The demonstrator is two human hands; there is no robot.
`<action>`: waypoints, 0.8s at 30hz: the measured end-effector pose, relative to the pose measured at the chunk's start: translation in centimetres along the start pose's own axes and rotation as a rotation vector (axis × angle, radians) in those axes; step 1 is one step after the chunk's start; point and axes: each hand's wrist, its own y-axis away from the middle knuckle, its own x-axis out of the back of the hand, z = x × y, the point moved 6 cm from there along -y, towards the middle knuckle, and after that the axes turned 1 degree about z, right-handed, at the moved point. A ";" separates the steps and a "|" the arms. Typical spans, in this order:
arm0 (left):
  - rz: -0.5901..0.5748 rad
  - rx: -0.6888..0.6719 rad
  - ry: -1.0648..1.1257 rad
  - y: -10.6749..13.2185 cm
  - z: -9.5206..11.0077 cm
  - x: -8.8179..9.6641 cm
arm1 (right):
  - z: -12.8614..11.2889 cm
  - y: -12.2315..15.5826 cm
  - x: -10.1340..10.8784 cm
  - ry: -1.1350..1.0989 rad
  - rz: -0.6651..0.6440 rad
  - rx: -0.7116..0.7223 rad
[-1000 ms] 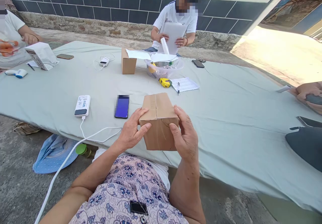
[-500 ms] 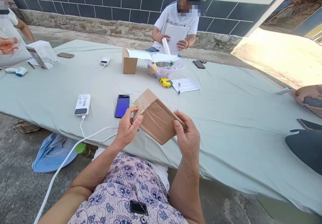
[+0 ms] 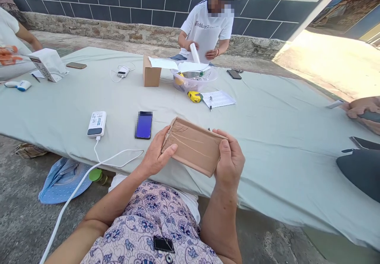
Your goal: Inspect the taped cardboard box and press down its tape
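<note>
Between my two hands is a brown cardboard box [image 3: 194, 147], held above the near edge of the table. Its broad face is turned up toward me, with a raised rim and several thin, pale curved lines across it. My left hand [image 3: 158, 152] grips the left end, thumb on the face and fingers behind. At the other end my right hand [image 3: 230, 157] is closed round the right edge, its thumb pressed on the corner. The box's underside is hidden. Left of it a phone [image 3: 144, 125] with a blue screen lies on the cloth.
A white power bank [image 3: 96, 124] with a cable lies on the table [image 3: 267, 137]. Further back are a tape measure [image 3: 194, 96], a printed sheet [image 3: 219, 99], a plastic basin [image 3: 194, 84] and another cardboard box [image 3: 151, 76]. A person [image 3: 208, 26] opposite holds papers and a white roll.
The box has turned and tilted, so its broad face now faces me and the side face seen before is hidden. Both hands have shifted slightly to the right with it.
</note>
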 end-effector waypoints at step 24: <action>-0.001 -0.020 0.078 0.2 0.0 -0.5 | 3.0 -0.2 -1.4 -0.205 -0.105 -0.076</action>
